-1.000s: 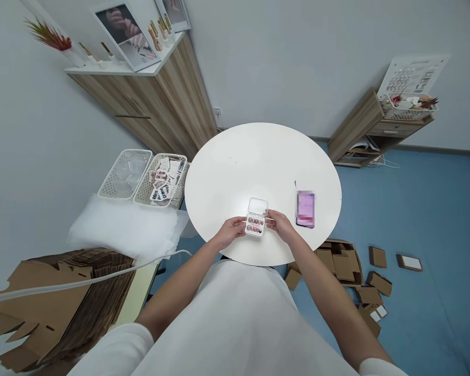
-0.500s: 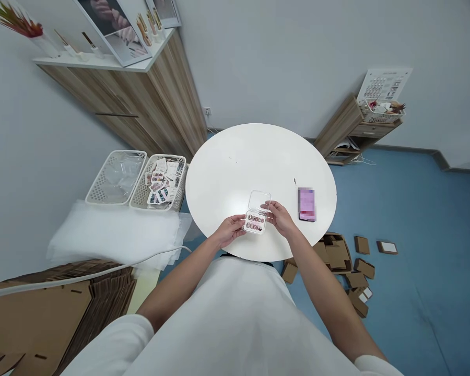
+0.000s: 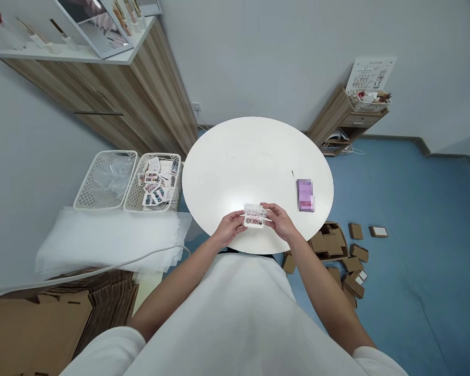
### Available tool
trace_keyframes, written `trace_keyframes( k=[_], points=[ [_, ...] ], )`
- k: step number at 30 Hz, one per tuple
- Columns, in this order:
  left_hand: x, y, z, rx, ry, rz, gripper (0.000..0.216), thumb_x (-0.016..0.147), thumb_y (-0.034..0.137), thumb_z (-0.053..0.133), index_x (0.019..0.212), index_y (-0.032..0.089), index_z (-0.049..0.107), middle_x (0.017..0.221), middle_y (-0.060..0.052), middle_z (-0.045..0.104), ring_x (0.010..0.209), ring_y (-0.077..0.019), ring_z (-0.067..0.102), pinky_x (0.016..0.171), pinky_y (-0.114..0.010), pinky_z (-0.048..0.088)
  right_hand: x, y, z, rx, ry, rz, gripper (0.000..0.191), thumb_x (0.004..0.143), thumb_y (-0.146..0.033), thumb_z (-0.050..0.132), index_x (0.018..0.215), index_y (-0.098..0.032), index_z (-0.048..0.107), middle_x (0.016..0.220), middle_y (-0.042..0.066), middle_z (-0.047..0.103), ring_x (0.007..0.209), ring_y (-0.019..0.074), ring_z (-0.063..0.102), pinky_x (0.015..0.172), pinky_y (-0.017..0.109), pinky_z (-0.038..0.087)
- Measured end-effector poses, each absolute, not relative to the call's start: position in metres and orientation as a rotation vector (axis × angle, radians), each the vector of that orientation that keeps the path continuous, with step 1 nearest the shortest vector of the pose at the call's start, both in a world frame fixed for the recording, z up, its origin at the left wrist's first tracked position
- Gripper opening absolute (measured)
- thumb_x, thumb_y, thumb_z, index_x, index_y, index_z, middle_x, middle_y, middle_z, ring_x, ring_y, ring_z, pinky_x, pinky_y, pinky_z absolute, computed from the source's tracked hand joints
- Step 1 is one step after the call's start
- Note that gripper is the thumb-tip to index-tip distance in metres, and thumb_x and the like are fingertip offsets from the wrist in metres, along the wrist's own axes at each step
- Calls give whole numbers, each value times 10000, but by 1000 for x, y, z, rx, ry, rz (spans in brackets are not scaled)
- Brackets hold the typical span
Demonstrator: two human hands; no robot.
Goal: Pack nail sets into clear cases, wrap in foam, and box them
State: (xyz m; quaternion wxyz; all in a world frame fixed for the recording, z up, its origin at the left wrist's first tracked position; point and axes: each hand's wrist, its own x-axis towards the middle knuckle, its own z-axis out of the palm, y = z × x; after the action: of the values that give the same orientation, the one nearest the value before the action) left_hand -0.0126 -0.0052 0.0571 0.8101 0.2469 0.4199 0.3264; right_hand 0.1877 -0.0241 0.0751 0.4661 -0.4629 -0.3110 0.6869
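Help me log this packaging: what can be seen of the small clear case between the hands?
The small clear case looks plastic. Its lid stands ajar at the far side; a row of what look like press-on nails shows below. The left hand holds its left side, the right hand its right, over the white table.

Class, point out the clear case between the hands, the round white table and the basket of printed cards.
Clear case [image 3: 254, 210]: head view, on its lid.
Round white table [image 3: 254, 149]: head view, on its bare far part.
Basket of printed cards [image 3: 135, 195]: head view, on its inner left wall.
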Motion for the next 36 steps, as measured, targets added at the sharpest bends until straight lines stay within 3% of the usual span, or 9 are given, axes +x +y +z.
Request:
trace_keyframes(
  k=[7,12,17,26,29,36],
  points=[
    [-6,-2,71,504,847,712,365,763,436,561,999,160,601,881,-73,607,734,-134,600,697,-311,507,202,-19,73,-1171,-890,1640,285,654,-406,670,896,-264,623,1319,30,437,1167,210,440,874,347,435],
    [3,-1,70,620,931,706,415,656,315,703,1025,168,582,845,-44,600,728,-112,580,706,-299,498,207,-16,74,-1182,-903,1593,388,651,-432,664,1002,-275,610,1338,29,419,1194,224,412,875,353,442],
    [10,-2,61,706,1048,756,503,605,291,736,1062,163,567,801,-25,570,722,-108,561,726,-324,492,210,-20,72,-1254,-746,1560,451,673,-416,647,1103,-329,540,1286,14,453,1054,186,521,869,360,463],
    [26,-1,54,858,1081,721,533,638,342,698,1123,183,544,885,-28,555,715,-100,557,757,-345,470,227,-28,65,-1412,-758,1628,475,594,-327,719,1029,-242,548,872,5,559,726,126,580,781,379,498],
    [38,-3,51,907,1090,703,548,652,341,686,1156,196,526,908,-30,558,739,-110,567,770,-346,455,237,-26,62,-1417,-738,1601,476,585,-329,722,1016,-233,541,862,6,562,716,120,571,773,367,492],
    [65,0,44,992,1123,677,533,657,328,681,1137,157,524,703,7,560,649,-116,565,733,-332,449,260,-23,47,-1427,-756,1583,530,572,-374,716,1038,-234,505,831,2,552,695,127,568,736,368,492]
  ],
)
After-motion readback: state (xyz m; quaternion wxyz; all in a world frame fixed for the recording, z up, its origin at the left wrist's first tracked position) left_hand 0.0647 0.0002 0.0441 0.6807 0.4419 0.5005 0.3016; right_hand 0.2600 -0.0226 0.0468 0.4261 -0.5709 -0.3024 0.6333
